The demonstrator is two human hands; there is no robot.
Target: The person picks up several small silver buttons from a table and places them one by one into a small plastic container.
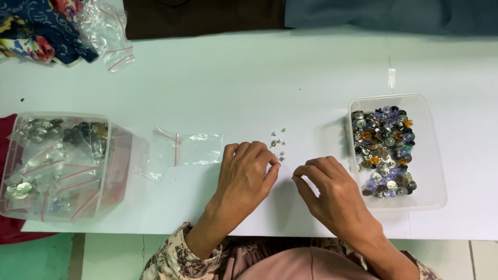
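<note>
A: Where are the studs?
B: Small shiny metal studs [278, 141], loose cluster on the smooth white table [259, 78], just beyond both hands.
A: Grips?
B: Left hand [245, 176] pinched shut on one stud, fingertips touching. Right hand [329, 189] curled, thumb & forefinger near closed; can't tell if holding anything.
A: Nearby?
B: Right of studs: clear rectangular plastic tub [433, 155], mixed metal buttons. Left: crinkly zip bag [189, 149].

patterned cloth [36, 31] | box of bagged buttons [57, 166] | perhaps brown fabric [202, 18]
</note>
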